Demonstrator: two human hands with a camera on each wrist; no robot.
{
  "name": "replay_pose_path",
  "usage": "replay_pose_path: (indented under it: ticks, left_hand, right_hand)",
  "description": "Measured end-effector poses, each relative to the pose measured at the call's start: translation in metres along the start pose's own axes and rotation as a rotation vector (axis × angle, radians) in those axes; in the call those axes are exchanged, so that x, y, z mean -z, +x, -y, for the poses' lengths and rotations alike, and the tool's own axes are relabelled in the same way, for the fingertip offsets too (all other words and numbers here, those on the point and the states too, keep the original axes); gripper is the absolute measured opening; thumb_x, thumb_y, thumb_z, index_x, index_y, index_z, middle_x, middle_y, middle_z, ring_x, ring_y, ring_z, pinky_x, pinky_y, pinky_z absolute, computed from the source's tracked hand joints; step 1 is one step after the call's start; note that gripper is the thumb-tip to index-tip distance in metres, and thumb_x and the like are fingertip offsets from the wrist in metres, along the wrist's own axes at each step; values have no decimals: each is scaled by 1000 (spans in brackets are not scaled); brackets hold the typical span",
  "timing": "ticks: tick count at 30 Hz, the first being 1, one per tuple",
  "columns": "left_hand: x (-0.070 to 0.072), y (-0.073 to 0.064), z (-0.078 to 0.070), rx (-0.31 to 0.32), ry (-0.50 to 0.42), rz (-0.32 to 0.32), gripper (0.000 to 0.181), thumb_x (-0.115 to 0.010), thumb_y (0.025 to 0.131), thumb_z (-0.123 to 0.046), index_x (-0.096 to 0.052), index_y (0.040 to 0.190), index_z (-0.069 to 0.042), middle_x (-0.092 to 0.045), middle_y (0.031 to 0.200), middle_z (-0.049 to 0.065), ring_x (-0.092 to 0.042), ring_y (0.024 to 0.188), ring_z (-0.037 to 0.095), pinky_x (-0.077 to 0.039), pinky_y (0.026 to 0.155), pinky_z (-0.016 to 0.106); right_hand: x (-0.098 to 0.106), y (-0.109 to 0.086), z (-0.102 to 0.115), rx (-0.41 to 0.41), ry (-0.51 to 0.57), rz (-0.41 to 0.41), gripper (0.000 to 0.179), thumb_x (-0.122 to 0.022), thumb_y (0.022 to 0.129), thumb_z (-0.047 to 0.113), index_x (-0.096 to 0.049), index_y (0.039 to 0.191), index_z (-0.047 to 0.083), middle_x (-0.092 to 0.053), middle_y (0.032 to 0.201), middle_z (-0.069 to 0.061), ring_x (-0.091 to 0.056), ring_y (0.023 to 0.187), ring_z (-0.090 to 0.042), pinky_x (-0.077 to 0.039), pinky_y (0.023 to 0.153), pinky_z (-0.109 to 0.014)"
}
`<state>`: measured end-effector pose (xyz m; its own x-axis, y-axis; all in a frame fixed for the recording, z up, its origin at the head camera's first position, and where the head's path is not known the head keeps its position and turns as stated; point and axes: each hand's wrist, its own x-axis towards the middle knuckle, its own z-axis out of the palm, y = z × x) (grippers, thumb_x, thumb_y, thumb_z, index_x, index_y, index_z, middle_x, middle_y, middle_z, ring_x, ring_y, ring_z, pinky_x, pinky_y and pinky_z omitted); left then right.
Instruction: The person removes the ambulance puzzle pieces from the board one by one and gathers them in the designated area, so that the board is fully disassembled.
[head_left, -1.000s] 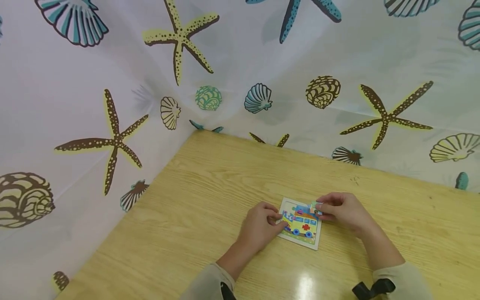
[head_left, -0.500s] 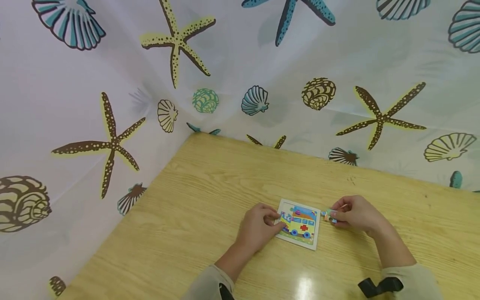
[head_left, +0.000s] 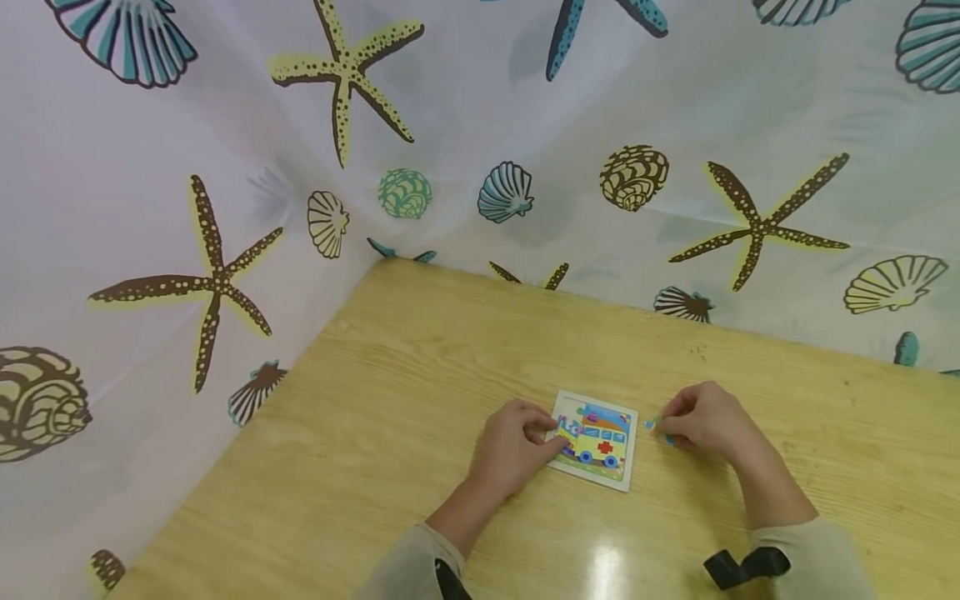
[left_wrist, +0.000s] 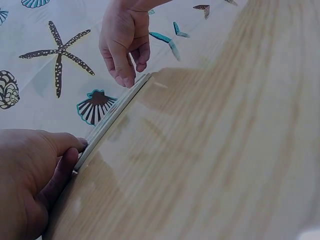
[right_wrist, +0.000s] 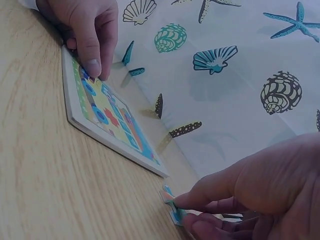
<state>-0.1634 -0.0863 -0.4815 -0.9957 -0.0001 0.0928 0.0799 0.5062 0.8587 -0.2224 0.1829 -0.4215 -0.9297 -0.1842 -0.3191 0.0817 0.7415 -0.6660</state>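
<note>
A small framed jigsaw puzzle (head_left: 606, 446) of a yellow ambulance with a red cross lies flat on the wooden table. Its upper left area looks pale, without the bright picture. My left hand (head_left: 513, 442) grips the frame's left edge, thumb over the top and a finger at the side. To the right of the frame, my right hand (head_left: 705, 425) pinches a small jigsaw piece (right_wrist: 172, 205) between thumb and fingers, close over the table. Blue and orange show on this piece; the fingers cover much of it.
The wooden table (head_left: 420, 375) meets a white cloth (head_left: 450, 100) printed with starfish and shells at its back and left. Black straps (head_left: 746, 568) are on the light sleeves.
My right hand has moved right, from over the puzzle's upper right corner to the table beside it, with a piece in its fingers. The left hand keeps its grip on the frame.
</note>
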Motion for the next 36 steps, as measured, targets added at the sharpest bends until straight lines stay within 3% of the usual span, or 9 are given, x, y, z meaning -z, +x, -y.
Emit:
replay_pose_path:
  ticks: [8, 14, 27, 36]
  left_hand:
    - [4, 2, 0, 0, 2, -3, 18, -85, 80, -24, -78, 91, -12, -66, 104, -1, -57, 73, 2, -50, 65, 20]
    - [5, 0, -2, 16, 3, 6, 18, -84, 81, -25, -77, 92, -13, -65, 105, -1, -57, 73, 3, -49, 64, 21]
    - [5, -1, -2, 9, 9, 10, 18, -83, 82, -24, -77, 93, -12, -64, 101, -1, -54, 71, 4, -48, 63, 21]
    - [4, 1, -2, -3, 11, 14, 18, -84, 82, -25, -77, 93, -12, -65, 100, -1, -55, 70, 3, -48, 62, 20]
  right_hand:
    - [4, 3, 3, 53, 9, 35, 23, -71, 91, 16, -65, 102, -3, -65, 92, -12, -65, 71, -15, -57, 65, -28]
    - [5, 5, 7, 137, 11, 54, 29, -68, 96, 23, -67, 109, -2, -68, 90, -12, -67, 71, -17, -56, 67, -32]
    - [-15, 14, 23, 282, 112, 166, 24, -69, 94, 18, -69, 107, -2, -62, 88, -11, -65, 76, -20, -59, 68, -30]
    - [-24, 21, 31, 319, 71, 183, 23, -70, 94, 18, -69, 108, 0, -62, 91, -9, -60, 77, -17, -55, 65, -25]
